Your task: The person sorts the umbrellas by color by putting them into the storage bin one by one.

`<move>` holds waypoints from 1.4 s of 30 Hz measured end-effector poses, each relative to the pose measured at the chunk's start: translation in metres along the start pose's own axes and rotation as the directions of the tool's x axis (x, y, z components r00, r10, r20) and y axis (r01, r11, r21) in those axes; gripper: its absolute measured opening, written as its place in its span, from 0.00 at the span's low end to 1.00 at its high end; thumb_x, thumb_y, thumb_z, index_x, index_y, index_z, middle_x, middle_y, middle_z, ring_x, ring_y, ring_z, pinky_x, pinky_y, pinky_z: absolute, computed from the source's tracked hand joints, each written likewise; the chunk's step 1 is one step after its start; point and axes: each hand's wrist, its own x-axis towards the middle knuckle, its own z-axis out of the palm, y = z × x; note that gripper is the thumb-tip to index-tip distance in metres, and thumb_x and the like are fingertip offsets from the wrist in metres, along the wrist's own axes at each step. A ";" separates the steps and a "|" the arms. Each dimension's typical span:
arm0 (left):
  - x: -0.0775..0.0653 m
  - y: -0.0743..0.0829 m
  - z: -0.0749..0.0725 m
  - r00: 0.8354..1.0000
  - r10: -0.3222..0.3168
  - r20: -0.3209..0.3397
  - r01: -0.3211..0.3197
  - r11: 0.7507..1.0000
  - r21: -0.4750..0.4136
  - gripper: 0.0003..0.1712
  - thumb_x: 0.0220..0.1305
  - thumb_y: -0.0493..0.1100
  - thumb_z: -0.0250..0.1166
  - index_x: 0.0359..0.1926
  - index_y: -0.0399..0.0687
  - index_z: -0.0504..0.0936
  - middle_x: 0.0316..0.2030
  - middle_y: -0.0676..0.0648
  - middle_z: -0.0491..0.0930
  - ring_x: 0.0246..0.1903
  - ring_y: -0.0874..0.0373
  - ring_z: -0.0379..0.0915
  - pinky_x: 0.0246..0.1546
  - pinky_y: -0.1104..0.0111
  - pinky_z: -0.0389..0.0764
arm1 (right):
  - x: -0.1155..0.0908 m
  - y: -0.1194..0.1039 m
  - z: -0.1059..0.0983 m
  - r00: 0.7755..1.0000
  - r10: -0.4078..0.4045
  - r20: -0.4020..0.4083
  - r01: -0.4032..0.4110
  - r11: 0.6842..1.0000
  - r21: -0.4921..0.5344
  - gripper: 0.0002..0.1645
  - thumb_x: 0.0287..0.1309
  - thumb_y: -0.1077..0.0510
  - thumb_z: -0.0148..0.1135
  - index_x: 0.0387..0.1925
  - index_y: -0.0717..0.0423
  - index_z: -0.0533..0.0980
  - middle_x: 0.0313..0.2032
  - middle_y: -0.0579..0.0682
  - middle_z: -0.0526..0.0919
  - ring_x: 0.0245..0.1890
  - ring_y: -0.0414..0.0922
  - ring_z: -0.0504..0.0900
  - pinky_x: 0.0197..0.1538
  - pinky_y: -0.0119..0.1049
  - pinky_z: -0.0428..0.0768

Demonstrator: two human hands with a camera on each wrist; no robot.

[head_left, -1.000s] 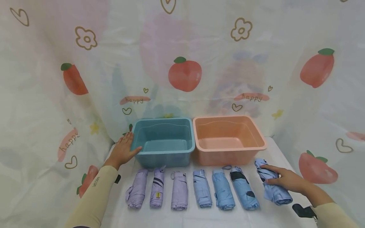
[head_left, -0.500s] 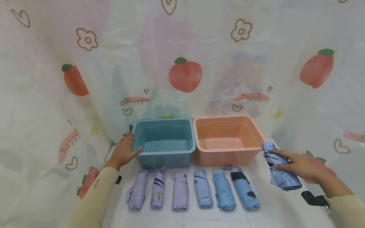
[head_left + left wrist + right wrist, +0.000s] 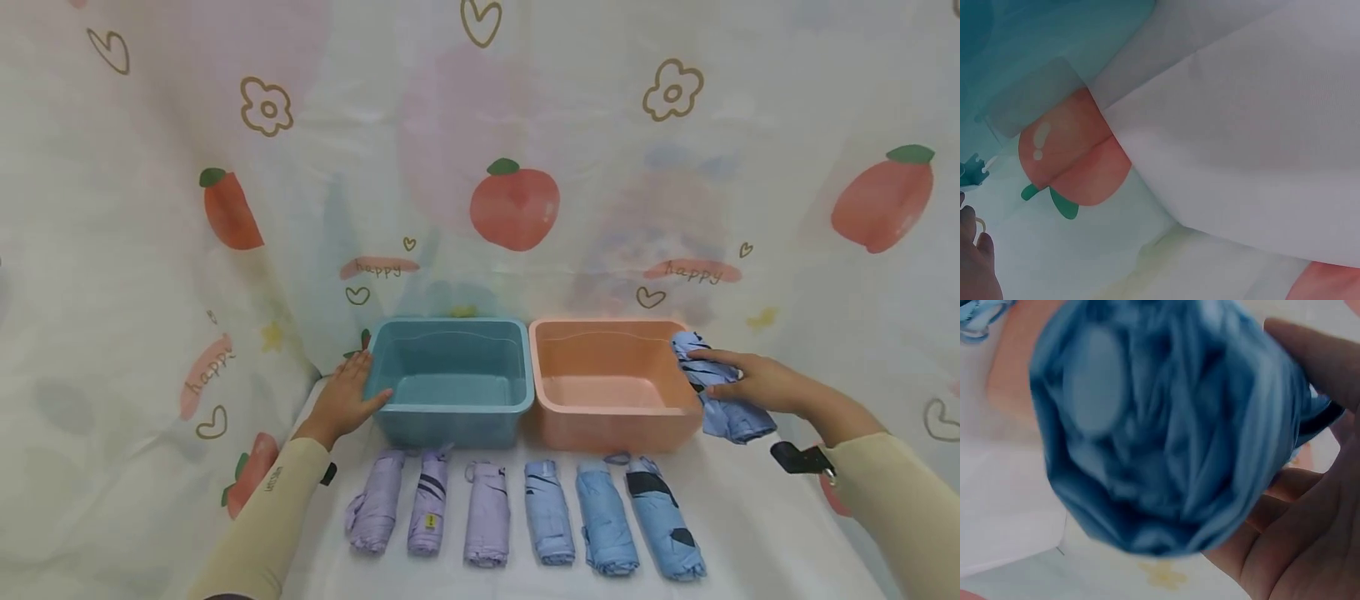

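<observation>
My right hand [image 3: 780, 385] grips a folded blue umbrella [image 3: 737, 419] with dark marks, held tilted at the right rim of the orange basin [image 3: 618, 429]. In the right wrist view the umbrella's bunched end [image 3: 1160, 437] fills the middle, with thumb and fingers around its side. My left hand [image 3: 343, 403] rests against the left side of the teal basin [image 3: 450, 426], its thumb at the front corner of the rim. Only a bit of that hand shows at the lower left of the left wrist view. No contents are seen inside either basin.
In front of the basins lies a row of folded umbrellas: a purple one [image 3: 375, 504], a striped purple one [image 3: 428, 502], another purple one [image 3: 487, 517], a blue one [image 3: 550, 514], a second blue one [image 3: 607, 521] and a black-patched blue one [image 3: 666, 521]. A printed curtain [image 3: 585, 125] stands behind.
The right hand has lifted the blue umbrella from the right end of the row and carried it up to the orange basin's right rim. The left hand stays at the teal basin; the view has shifted slightly.
</observation>
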 end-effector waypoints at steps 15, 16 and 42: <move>-0.009 0.003 0.005 1.000 -0.020 0.003 0.020 1.000 -0.022 0.53 0.66 0.67 0.54 0.72 0.28 0.53 0.72 0.34 0.52 0.72 0.40 0.45 0.69 0.47 0.48 | 0.086 -0.012 -0.004 0.963 -0.261 0.071 0.265 0.963 -0.050 0.35 0.54 0.63 0.69 0.65 0.58 0.71 0.65 0.76 0.59 0.60 0.75 0.63 0.50 0.64 0.70; -0.008 0.004 0.004 1.000 -0.017 0.001 0.017 1.000 -0.017 0.53 0.66 0.67 0.54 0.72 0.28 0.53 0.72 0.34 0.53 0.72 0.40 0.45 0.68 0.47 0.49 | 0.090 -0.011 -0.002 0.961 -0.265 0.076 0.268 0.963 -0.039 0.36 0.54 0.65 0.68 0.65 0.59 0.70 0.65 0.76 0.58 0.60 0.75 0.62 0.50 0.63 0.71; -0.027 0.006 -0.001 0.999 -0.018 -0.038 0.017 0.999 -0.046 0.51 0.65 0.64 0.57 0.71 0.28 0.55 0.72 0.33 0.53 0.71 0.39 0.46 0.68 0.46 0.49 | 0.155 -0.020 0.069 0.941 -0.020 0.337 0.050 0.995 -0.081 0.33 0.55 0.56 0.71 0.64 0.47 0.74 0.66 0.62 0.67 0.63 0.61 0.65 0.51 0.49 0.74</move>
